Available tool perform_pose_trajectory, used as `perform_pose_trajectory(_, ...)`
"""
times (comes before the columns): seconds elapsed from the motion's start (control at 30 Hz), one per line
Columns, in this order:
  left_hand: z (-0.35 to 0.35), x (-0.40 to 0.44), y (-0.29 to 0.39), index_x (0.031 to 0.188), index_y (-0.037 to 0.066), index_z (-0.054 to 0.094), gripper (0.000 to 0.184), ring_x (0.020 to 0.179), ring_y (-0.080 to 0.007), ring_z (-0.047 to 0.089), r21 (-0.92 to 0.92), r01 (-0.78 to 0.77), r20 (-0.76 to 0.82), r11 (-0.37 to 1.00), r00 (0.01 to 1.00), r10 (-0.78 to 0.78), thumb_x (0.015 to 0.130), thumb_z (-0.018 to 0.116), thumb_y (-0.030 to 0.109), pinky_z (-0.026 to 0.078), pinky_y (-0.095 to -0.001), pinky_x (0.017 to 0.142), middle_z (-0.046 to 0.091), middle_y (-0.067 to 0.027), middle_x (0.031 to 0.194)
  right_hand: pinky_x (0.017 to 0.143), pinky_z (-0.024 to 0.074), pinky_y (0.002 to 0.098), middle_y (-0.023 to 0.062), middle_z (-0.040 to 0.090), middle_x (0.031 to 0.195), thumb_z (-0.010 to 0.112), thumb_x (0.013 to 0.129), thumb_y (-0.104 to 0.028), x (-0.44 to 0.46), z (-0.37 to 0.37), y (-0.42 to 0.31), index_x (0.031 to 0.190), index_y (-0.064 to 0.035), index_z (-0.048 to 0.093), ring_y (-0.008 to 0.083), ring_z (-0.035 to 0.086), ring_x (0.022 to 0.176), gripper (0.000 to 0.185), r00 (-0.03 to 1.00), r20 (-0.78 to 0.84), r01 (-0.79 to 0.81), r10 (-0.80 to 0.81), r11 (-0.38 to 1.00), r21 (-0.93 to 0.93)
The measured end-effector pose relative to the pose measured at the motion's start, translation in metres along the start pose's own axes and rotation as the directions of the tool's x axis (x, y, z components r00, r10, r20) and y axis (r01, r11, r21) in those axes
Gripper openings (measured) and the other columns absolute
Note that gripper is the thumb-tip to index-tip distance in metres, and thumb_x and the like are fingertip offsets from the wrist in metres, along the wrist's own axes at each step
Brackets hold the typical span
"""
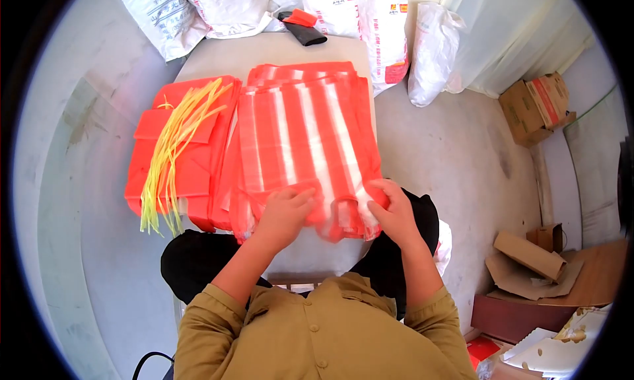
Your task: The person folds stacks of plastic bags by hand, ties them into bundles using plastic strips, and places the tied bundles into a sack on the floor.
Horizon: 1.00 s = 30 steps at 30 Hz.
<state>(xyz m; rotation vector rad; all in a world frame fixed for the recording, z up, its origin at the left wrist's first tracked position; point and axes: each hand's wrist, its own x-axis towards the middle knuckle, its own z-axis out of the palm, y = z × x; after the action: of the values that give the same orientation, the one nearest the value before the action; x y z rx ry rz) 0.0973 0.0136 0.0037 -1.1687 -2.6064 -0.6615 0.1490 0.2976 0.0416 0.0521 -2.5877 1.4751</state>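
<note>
A stack of thin red sheets with pale stripes (300,129) lies on the table in front of me. At its near edge, toward the left, my left hand (285,215) has its fingers bent on the red material. My right hand (394,211) is at the near right corner, thumb and fingers curved round the edge of the sheet. Between the hands the near edge is crumpled and blurred. Left of the stack lies a pile of folded red material (145,152), with a bundle of yellow strips (173,149) across it.
White printed sacks (386,36) stand beyond the table (231,53). A black and red item (305,33) lies at its far edge. Cardboard boxes (536,109) sit on the floor at right, with opened cardboard (528,268) nearer me.
</note>
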Motion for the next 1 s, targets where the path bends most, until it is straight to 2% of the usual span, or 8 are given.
perform_pose_trajectory(0.1,-0.003,0.0,0.002,0.116,0.013,0.071,0.046,0.106,-0.0259,0.06,0.012,0.022,0.041,1.0,0.999,-0.023,0.072,0.071,0.0,0.049,-0.0439,0.094,0.062,-0.0016,0.141,0.096,0.0499,0.0332,0.0114,0.064,0.121,0.066,0.09,-0.007,0.034,0.02,-0.024,0.122,-0.0007,0.065,0.0216,0.063,0.11,0.033,0.971,0.24,0.012,-0.009,1.0,-0.012)
perform_pose_trajectory(0.2,-0.001,-0.001,0.001,0.115,0.012,0.071,0.043,0.109,-0.0256,0.059,0.001,0.038,0.064,0.999,0.997,-0.038,0.073,0.073,0.002,0.047,-0.0452,0.095,0.062,-0.0012,0.142,0.094,0.0512,0.0368,0.0145,0.067,0.116,0.062,0.093,-0.012,0.061,0.049,-0.026,0.12,0.0018,0.065,0.0278,0.065,0.107,0.03,0.929,0.367,-0.059,0.057,0.998,-0.007)
perform_pose_trajectory(0.3,0.002,-0.002,0.0,0.112,0.012,0.071,0.04,0.11,-0.0262,0.059,-0.012,0.064,0.083,0.998,0.995,-0.063,0.073,0.074,0.005,0.047,-0.0456,0.094,0.062,-0.002,0.14,0.085,0.052,0.0315,0.0069,0.064,0.118,0.058,0.099,-0.017,0.08,0.062,-0.034,0.121,-0.0012,0.066,0.0148,0.064,0.092,0.028,0.787,0.552,-0.376,0.275,0.923,0.077)
perform_pose_trajectory(0.37,0.003,-0.002,0.0,0.111,0.012,0.07,0.039,0.109,-0.0264,0.059,0.005,0.061,0.064,0.998,0.996,-0.062,0.073,0.075,0.006,0.046,-0.0453,0.094,0.062,-0.0034,0.138,0.084,0.0522,0.0315,0.0054,0.063,0.119,0.055,0.101,-0.019,0.079,0.071,-0.007,0.126,-0.0021,0.062,0.0138,0.064,0.091,0.031,0.831,0.503,-0.382,0.236,0.9,0.209)
perform_pose_trajectory(0.5,0.0,-0.003,0.0,0.11,0.013,0.071,0.038,0.109,-0.0263,0.06,-0.021,0.06,0.036,0.998,0.998,-0.059,0.073,0.075,0.009,0.046,-0.0448,0.094,0.062,-0.0059,0.137,0.082,0.0521,0.0305,0.0037,0.06,0.121,0.053,0.1,-0.012,0.071,0.064,-0.017,0.137,-0.0034,0.053,0.0121,0.061,0.09,0.038,0.808,0.523,-0.501,0.271,0.784,0.368)
perform_pose_trajectory(0.6,-0.001,-0.001,0.003,0.112,0.014,0.073,0.039,0.11,-0.0262,0.06,-0.041,0.073,0.013,0.996,0.997,-0.073,0.073,0.074,0.008,0.046,-0.0451,0.094,0.062,-0.0065,0.134,0.082,0.0516,0.0299,0.0034,0.059,0.119,0.053,0.096,-0.004,0.072,0.076,0.016,0.14,-0.0043,0.048,0.0126,0.059,0.09,0.044,0.882,0.46,-0.246,0.104,0.934,0.259)
perform_pose_trajectory(0.8,0.0,-0.004,0.004,0.115,0.018,0.075,0.041,0.115,-0.0273,0.059,-0.048,0.131,0.095,0.99,0.987,-0.126,0.076,0.072,0.007,0.046,-0.0457,0.097,0.063,-0.0085,0.128,0.08,0.0518,0.0294,0.0057,0.061,0.113,0.061,0.091,-0.002,0.079,0.083,-0.013,0.135,-0.0029,0.055,0.0147,0.059,0.089,0.044,0.888,0.437,-0.241,0.144,0.955,0.174)
perform_pose_trajectory(1.0,0.002,0.0,0.007,0.111,0.018,0.078,0.037,0.111,-0.0319,0.063,-0.121,0.18,0.011,0.976,0.984,-0.18,0.077,0.071,0.006,0.05,-0.0462,0.091,0.057,-0.0189,0.138,0.083,0.0551,0.0343,0.0138,0.07,0.114,0.062,0.092,-0.004,0.083,0.089,-0.018,0.135,-0.0026,0.059,0.0204,0.067,0.096,0.044,0.889,0.448,-0.096,0.092,0.995,-0.014)
